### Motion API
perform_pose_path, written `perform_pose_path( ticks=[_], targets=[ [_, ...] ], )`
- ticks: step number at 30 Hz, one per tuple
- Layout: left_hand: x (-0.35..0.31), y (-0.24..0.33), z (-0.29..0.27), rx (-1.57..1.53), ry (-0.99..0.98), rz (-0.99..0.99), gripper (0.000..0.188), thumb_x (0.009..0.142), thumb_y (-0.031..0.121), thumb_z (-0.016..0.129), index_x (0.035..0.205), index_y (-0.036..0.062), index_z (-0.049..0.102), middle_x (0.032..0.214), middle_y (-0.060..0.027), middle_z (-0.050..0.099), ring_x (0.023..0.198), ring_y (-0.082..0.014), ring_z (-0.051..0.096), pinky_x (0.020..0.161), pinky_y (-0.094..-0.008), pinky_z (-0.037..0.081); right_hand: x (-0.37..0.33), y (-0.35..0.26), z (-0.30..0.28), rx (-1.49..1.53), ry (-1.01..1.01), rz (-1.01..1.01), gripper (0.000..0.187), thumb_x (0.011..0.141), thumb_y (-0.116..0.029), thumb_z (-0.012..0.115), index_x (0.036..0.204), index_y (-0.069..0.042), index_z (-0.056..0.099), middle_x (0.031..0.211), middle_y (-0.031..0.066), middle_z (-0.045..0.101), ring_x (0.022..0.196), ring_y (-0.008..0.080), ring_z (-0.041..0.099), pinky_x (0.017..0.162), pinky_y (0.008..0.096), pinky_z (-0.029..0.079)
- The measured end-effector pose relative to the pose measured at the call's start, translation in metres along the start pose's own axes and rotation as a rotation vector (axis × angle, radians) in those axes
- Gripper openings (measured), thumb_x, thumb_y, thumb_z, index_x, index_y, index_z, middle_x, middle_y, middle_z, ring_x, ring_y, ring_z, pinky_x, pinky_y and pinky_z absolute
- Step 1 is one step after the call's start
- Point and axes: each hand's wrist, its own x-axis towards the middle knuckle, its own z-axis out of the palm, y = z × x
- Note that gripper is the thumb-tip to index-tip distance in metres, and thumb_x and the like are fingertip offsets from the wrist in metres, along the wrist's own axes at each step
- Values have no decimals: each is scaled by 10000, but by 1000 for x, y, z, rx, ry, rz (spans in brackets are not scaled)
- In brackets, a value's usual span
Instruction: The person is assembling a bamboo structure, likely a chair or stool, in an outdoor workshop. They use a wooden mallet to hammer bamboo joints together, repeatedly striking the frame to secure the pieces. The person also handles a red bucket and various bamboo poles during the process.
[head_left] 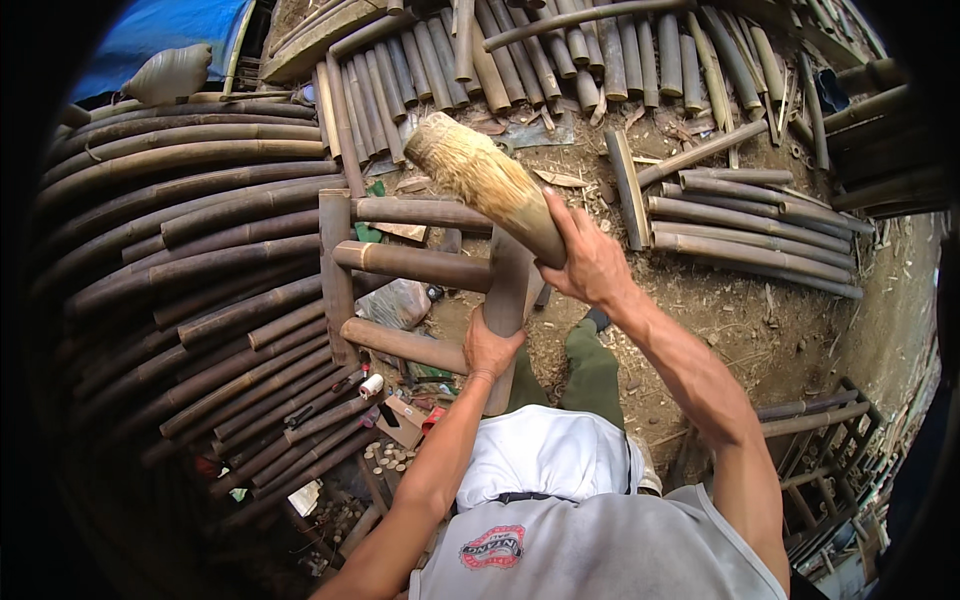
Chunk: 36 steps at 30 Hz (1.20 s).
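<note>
My right hand (588, 258) grips the lower end of a thick bamboo mallet (478, 178), raised above the work. Its far end is pale, worn and frayed; the part by my fist is smooth and brown. My left hand (490, 348) is wrapped round the near post of a brown bamboo frame (415, 262), low on that post. Three crosspieces join this post to another upright on the left. The mallet's shaft passes in front of the post's top, so I cannot tell whether they touch.
Long bamboo poles (230, 215) are stacked at the left. Cut bamboo lengths (510, 60) lie across the back, and a smaller pile (750, 230) sits to the right. Loose tools and a cardboard box (402, 424) lie near my left forearm. Another bamboo frame (815, 465) stands at lower right.
</note>
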Motion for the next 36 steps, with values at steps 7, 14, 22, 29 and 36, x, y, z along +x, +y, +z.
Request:
perform_pose_path(
  ticks=[7, 14, 22, 29, 36],
  targets=[
    [2, 6, -2, 47, 60, 64, 837, 628, 415, 822, 1300, 33, 500, 1135, -266, 643, 1054, -438, 615, 886, -491, 499, -5, -5, -3, -58, -95, 181, 1030, 730, -277, 800, 1551, -152, 191, 1077, 234, 566, 915, 434, 629, 834, 493, 532],
    [-32, -40, 1, 324, 51, 313, 1119, 636, 470, 820, 1467, -33, 264, 1347, -234, 510, 1285, -336, 477, 1176, -543, 176, -128, -2, 22, 75, -115, 152, 1063, 721, -292, 809, 1559, -139, 173, 1117, 218, 534, 905, 396, 626, 809, 472, 555],
    [-23, -70, 40, 739, -49, 441, 715, 862, 585, 513, 1444, 176, 446, 1485, -97, 453, 1389, -307, 382, 1125, -509, 264, -118, -20, 61, 68, -179, -298, 1096, 677, -242, 861, 1558, -212, 209, 1208, 202, 502, 940, 371, 607, 810, 454, 553],
    [-14, -144, 67, 523, 117, 410, 686, 855, 562, 535, 1425, 188, 468, 1441, -81, 499, 1374, -285, 413, 1113, -494, 312, -127, -35, 66, 75, -288, -220, 1107, 683, -248, 846, 1570, -228, 184, 1126, 169, 513, 948, 365, 605, 822, 460, 548],
    [-27, -24, 24, 427, 62, 207, 868, 691, 569, 729, 1369, 85, 487, 1236, -138, 592, 1247, -293, 503, 1151, -520, 210, -160, -11, 62, 240, -170, 199, 1069, 703, -251, 837, 1559, -143, 205, 1233, 220, 524, 1068, 403, 603, 911, 465, 522]
  ],
)
